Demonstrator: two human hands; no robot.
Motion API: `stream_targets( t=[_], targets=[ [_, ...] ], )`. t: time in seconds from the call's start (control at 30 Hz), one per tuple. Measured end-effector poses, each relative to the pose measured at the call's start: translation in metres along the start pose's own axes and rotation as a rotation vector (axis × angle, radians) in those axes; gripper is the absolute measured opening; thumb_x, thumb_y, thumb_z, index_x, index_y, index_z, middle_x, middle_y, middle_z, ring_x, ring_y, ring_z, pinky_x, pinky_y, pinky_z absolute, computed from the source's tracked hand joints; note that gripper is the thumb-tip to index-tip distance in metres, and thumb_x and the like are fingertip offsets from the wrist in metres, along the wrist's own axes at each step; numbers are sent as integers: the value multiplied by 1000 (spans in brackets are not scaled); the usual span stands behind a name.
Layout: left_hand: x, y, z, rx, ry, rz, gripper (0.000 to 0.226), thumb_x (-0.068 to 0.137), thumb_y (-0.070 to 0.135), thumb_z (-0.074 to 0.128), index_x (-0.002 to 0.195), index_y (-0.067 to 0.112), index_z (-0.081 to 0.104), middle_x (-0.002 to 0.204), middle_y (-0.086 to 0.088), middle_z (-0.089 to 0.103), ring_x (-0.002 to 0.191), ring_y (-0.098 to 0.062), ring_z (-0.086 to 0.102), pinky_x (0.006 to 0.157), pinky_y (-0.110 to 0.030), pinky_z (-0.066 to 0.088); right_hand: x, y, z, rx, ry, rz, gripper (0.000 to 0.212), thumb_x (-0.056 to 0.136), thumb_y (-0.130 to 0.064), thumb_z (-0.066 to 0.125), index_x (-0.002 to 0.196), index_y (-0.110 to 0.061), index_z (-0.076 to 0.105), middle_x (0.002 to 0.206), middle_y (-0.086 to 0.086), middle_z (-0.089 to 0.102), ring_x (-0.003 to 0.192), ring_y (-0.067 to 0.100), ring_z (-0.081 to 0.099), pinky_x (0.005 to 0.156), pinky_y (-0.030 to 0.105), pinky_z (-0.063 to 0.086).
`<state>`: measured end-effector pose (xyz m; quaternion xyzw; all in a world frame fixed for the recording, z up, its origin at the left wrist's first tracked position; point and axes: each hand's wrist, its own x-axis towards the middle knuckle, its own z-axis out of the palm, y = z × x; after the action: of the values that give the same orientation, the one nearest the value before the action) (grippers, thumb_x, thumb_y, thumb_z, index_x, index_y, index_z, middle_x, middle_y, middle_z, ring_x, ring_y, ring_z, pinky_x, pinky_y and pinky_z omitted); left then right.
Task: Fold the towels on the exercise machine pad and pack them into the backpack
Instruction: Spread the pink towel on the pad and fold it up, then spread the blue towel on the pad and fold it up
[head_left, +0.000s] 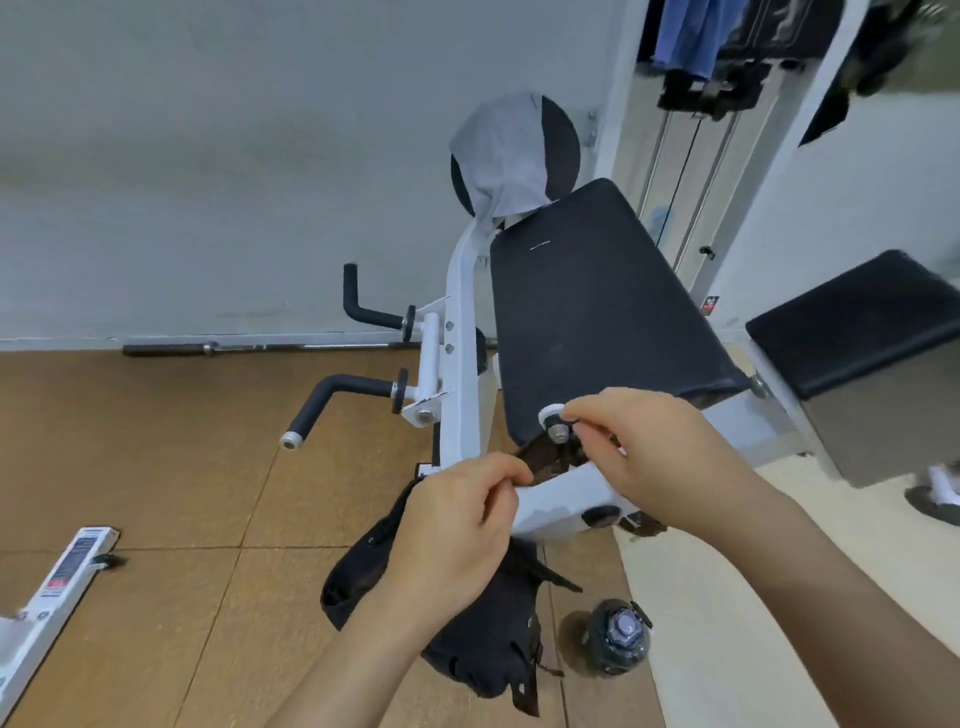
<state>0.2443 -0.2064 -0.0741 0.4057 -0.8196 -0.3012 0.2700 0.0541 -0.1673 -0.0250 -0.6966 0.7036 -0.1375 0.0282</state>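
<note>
1. Far out past my left hand, a white bar (57, 577) lies on the floor, and two black handles (337, 400) stick out of the machine. If I swing a loose cloth end that way, it could catch on a handle.
2. My left hand (462, 525) is curled tight, with thumb and forefinger pinching the near end of a dark cloth (550, 457). I can't tell whether this is a towel or part of the bag.
3. Right under that hand the black backpack (467, 623) slumps on the floor. I can't see its opening from here. If the mouth has sagged closed, anything I lower could slide off onto the floor.
4. Well beyond both hands, a grey towel (498, 156) hangs over the round headrest and isn't folded yet. It covers only part of the headrest, so a careless tug could drop it behind the machine.
5. The dark cloth stretches between my hands beside a white knob (550, 415) and its bolt. It could snag there if I pull before lifting it free.
6. Just past my hands, the black pad (597, 306) is bare. It slopes, so a fold laid on it may creep towards me.
7. Below my right hand, a water bottle (618, 639) stands beside the backpack. Dragging the bag could knock it over.
8. My right hand (639, 452) is curled narrow. As far as I can tell, its fingertips pinch the far end of the cloth.
</note>
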Motion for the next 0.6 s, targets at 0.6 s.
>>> stream_targets(
  t=[0.6],
  targets=[
    [230, 355, 122, 450, 164, 487, 23, 95, 20, 47, 104, 28, 67, 87, 15, 67, 75, -4, 57, 70, -19, 47, -23, 318, -249, 222, 381, -40, 30, 95, -29, 52, 124, -33, 59, 110, -11, 63, 101, 5, 56, 90, 30, 48]
  ],
)
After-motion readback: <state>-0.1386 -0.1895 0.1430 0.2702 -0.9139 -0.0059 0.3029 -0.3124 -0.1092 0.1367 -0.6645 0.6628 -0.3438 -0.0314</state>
